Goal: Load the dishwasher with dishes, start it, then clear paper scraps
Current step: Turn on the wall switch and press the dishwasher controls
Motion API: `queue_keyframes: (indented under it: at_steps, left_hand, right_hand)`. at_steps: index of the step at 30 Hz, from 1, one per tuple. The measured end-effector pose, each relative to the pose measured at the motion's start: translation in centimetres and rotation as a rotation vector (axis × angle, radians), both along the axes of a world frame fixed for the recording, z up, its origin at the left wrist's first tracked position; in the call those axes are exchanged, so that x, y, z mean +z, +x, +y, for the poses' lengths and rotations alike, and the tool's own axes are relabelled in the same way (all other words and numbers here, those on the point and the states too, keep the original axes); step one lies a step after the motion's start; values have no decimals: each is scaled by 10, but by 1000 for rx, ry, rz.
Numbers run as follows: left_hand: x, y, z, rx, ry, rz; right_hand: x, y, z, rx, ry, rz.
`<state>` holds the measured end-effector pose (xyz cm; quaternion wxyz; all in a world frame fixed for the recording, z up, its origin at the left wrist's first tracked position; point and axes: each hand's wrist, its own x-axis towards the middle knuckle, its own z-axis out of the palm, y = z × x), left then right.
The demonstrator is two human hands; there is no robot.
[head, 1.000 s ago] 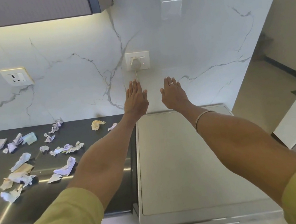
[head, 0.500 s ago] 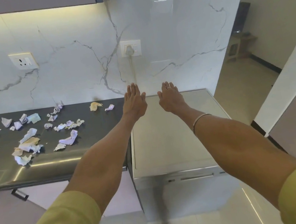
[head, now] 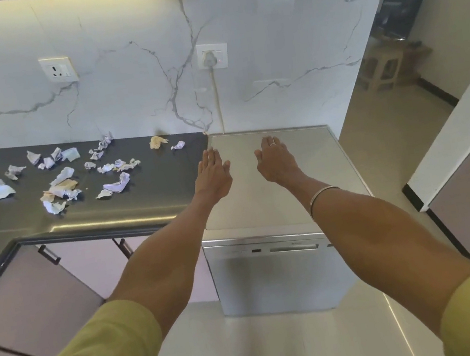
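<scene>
Both arms reach forward in yellow-green sleeves, the left hand [head: 212, 171] and the ringed right hand [head: 276, 161] flat, fingers straight and together, holding nothing, stretched out over the pale top of the free-standing stainless-steel dishwasher [head: 275, 275]; whether the palms touch it cannot be told. Compared with a second ago, the view has drawn back and tilted down, so the hands now appear over the appliance's top rather than against the white veined marble wall [head: 127, 81], and the dishwasher's closed front door and control strip have come into sight. No dishes are visible, so loading looks not yet begun, and opening that door is probably next. To the left, crumpled white and beige paper scraps [head: 61, 185] lie scattered on the dark countertop [head: 167, 184], untouched. A plug sits in the white wall socket [head: 212, 56] behind the machine.
</scene>
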<state>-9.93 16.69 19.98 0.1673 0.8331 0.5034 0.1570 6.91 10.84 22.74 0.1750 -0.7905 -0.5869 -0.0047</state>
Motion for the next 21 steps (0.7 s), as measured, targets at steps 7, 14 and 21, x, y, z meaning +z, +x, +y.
queue_keyframes:
  at_steps: [7,14,21]
  left_hand:
    - [-19,-5,-52,24,-3,45]
    - [-54,-27,-95,23,-39,99]
    - [-87,-65,-108,-19,-78,226]
  right_hand:
    - [-31,10,-50,74,-80,-44]
    - [-61,-2,-93,102,-110,7]
    - [-84,-31,-113,67,-150,33]
